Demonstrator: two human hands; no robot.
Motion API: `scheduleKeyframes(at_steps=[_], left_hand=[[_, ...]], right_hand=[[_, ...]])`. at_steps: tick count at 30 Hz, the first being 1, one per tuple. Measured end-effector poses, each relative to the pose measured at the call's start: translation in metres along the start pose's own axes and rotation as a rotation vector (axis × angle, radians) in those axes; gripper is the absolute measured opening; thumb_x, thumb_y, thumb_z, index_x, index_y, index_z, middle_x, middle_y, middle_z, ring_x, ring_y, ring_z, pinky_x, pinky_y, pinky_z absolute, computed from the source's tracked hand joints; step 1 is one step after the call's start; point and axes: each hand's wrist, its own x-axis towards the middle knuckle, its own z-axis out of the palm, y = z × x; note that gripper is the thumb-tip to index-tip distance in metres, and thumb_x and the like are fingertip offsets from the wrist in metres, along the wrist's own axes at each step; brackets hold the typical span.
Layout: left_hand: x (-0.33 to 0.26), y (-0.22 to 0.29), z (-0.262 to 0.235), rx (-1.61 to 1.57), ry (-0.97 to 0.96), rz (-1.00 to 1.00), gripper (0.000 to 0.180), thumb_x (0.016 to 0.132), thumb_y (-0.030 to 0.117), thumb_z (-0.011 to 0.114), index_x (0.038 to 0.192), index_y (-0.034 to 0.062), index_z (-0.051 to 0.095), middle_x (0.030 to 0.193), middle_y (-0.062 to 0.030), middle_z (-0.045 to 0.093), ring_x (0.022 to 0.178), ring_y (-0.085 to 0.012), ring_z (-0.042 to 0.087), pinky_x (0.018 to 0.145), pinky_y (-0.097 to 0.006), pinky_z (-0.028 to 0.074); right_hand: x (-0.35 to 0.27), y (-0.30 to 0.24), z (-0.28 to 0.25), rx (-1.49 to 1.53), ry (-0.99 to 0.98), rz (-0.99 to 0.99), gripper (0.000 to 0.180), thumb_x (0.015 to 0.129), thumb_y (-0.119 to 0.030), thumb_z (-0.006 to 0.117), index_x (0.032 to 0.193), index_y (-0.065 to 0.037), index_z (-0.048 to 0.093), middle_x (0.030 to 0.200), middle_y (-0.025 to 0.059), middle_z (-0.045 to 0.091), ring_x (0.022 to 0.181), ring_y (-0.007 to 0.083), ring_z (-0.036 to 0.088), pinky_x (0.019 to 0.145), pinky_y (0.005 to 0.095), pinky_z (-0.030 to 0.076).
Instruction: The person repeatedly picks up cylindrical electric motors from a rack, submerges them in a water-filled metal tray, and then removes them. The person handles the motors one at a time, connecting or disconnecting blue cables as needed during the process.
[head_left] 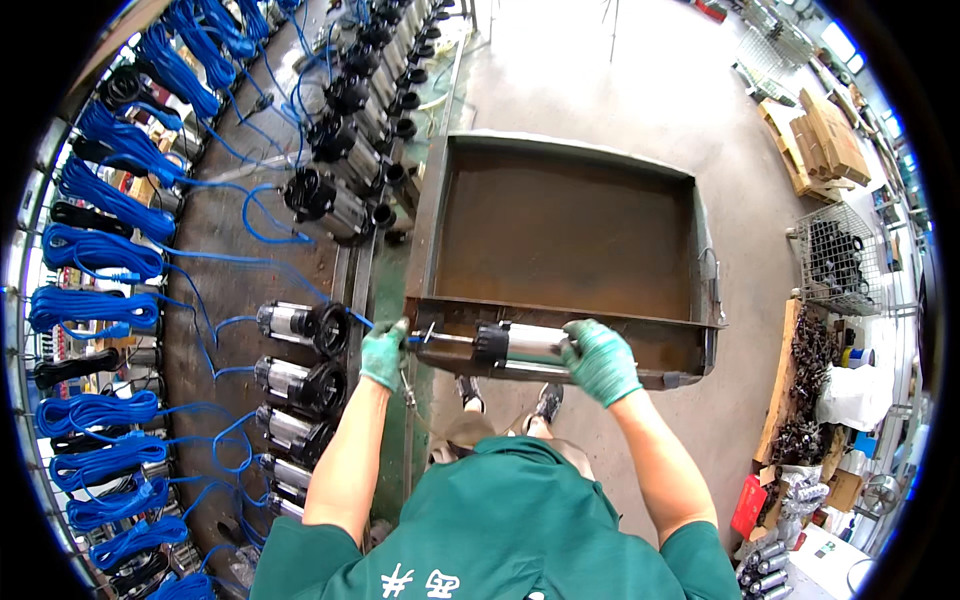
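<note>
My left hand point(383, 355), in a green glove, is closed at the left end of the trough's narrow front compartment. A blue cable point(358, 318) runs to it, and a thin metal rod point(450, 338) extends from beside it toward the motor. What exactly lies inside these fingers is hidden. My right hand point(602, 362), also gloved, wraps around the right end of a silver cylindrical pump motor point(535, 343) with a black left end. The motor lies level over the front compartment of the brown metal trough point(565, 318).
On the bench point(215, 275) at left, several motors point(292, 376) lie beside upright pumps point(325, 205). Coiled blue cables point(100, 250) hang on a rack at far left. Right of the trough stand a wire basket point(838, 260), flattened cardboard point(830, 138) on a pallet and a red box point(748, 505).
</note>
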Motion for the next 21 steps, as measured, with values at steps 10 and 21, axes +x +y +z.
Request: scheduleKeyframes(at_steps=[10,21], left_hand=[[0.021,-0.002,-0.007,-0.006,-0.23,-0.199,0.035,0.106,0.046,0.064,0.096,0.0131,0.068,0.072,-0.001,0.06,0.044,-0.0079,0.042,0.039,-0.025,0.031],[0.029,0.008,-0.004,0.022,-0.308,-0.291,0.038,0.107,0.044,0.062,0.091,0.0096,0.068,0.071,-0.0036,0.063,0.043,-0.0074,0.043,0.039,-0.024,0.032]], right_hand=[[0.006,0.009,0.016,0.052,0.044,0.151,0.012,0.092,-0.017,0.072,0.1,-0.009,0.076,0.094,0.0165,0.076,0.081,0.0363,0.074,0.073,0.0424,0.06],[0.011,0.005,0.018,0.04,0.044,0.183,0.013,0.093,-0.016,0.071,0.101,-0.007,0.075,0.094,0.0174,0.075,0.082,0.0377,0.073,0.075,0.0415,0.059]])
